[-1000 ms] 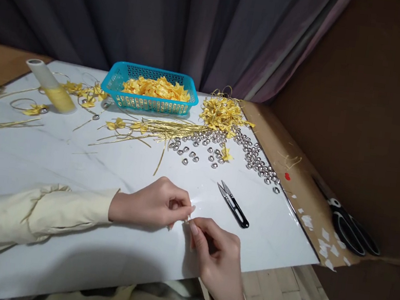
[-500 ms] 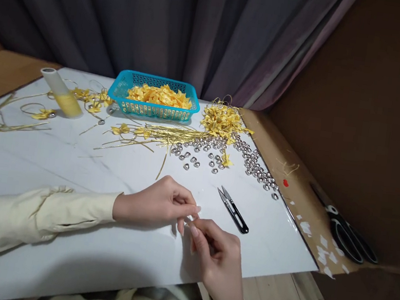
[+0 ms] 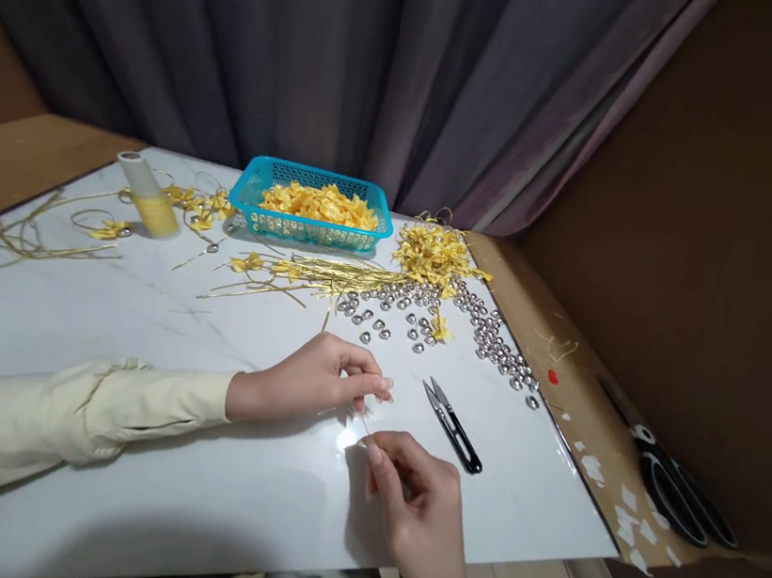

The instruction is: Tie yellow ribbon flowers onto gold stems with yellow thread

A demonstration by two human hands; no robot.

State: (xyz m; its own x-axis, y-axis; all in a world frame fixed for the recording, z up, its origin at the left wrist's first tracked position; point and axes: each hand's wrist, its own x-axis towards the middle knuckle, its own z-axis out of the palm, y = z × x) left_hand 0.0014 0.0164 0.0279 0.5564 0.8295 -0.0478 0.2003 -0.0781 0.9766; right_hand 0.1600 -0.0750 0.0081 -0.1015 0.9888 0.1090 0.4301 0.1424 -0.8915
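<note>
Pinched in the right hand (image 3: 419, 497), the thin strand (image 3: 366, 426) runs toward eleven o'clock to the left hand (image 3: 321, 375), whose clamp I cannot tell, so an uneven tug could slip it loose or snap it.

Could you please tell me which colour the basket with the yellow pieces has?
The basket is turquoise blue, seen best in the head view.

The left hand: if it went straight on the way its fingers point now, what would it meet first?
Most likely the blades of the black-handled snips, lying just beyond the fingertips of the left hand. Its height above the table is unclear, so it might pass over them.
</note>
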